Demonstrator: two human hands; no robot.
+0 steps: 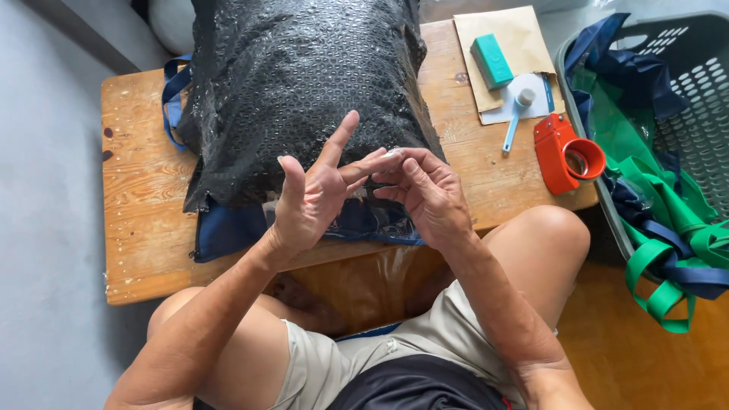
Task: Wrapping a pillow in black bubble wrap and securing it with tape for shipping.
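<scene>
The left hand is spread wide. The right hand pinches a small clear bit of tape at the left fingertips. Just behind both hands, a black bubble-wrap bundle lies on the wooden worktop

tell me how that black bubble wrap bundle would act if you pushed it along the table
The bundle would probably dent rather than slide stiffly: its wrap looks soft and puffy. Its glossy surface may be slippery to grip. It lies broad and low on the table, partly on a blue bag, so it seems unlikely to roll or tip, though the bag might drag along.
</scene>
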